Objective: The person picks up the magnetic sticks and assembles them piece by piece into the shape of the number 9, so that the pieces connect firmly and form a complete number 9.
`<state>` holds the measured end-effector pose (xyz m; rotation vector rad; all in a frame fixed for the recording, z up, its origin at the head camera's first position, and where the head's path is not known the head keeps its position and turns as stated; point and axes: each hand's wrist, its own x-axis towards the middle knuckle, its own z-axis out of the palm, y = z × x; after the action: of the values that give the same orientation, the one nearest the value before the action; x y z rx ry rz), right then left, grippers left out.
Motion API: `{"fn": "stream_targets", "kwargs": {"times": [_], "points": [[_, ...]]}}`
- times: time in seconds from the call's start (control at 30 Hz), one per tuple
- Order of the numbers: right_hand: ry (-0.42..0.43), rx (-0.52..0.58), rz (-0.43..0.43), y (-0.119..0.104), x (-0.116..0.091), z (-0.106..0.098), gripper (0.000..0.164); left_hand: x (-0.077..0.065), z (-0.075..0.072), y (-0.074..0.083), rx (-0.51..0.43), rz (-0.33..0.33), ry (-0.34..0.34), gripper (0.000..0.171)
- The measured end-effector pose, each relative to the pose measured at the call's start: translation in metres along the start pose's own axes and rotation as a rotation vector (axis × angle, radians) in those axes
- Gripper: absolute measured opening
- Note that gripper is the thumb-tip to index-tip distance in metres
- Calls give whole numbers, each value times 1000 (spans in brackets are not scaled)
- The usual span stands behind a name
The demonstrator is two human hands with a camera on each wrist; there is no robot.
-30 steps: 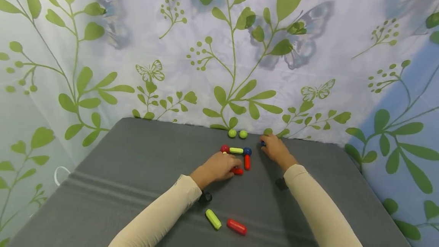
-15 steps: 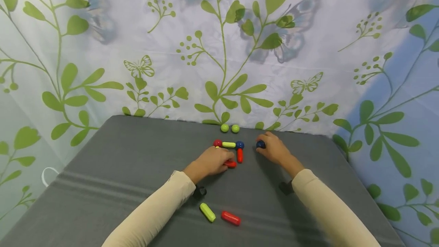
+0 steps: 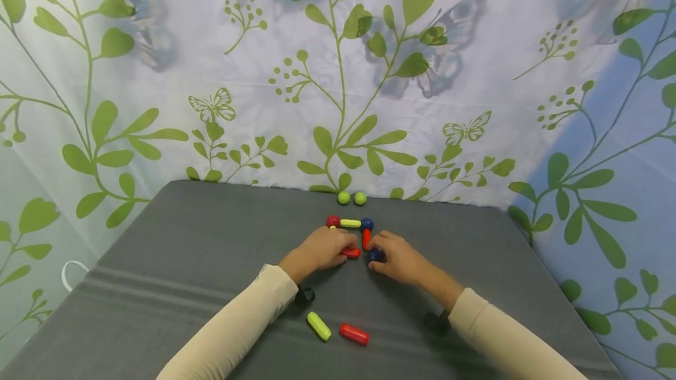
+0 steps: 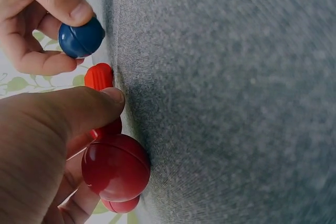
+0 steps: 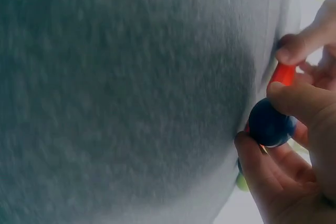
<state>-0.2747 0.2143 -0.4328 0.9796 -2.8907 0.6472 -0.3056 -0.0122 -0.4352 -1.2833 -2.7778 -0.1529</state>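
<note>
Green balls point(image 3: 344, 197) lie beyond the blue ball point(image 3: 375, 255) in the right grip point(image 3: 400, 260).

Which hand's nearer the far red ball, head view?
Left. The left hand is just in front of the far red ball; the right hand is farther off, in front and to its right, holding a blue ball.

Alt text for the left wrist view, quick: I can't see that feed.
A person's left-hand grip pinches a red rod, with a dark red ball by its lower end. Above, the right-hand grip holds a blue ball near the rod's upper end. Grey textured surface fills the right side.
</note>
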Motion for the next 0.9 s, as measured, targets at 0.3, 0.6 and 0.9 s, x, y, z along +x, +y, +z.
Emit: {"fn": "stream_targets", "kwargs": {"times": [0.3,0.6,0.9], "points": [[3,29,-9,-1,3,7,30,-1,5,-2,13,0,20,22],[24,30,-52,0,7,9,30,-2,1,0,5,14,36,23],[7,20,-25,-3,7,8,32,-3,1,1,-14,15,53,22]]}}
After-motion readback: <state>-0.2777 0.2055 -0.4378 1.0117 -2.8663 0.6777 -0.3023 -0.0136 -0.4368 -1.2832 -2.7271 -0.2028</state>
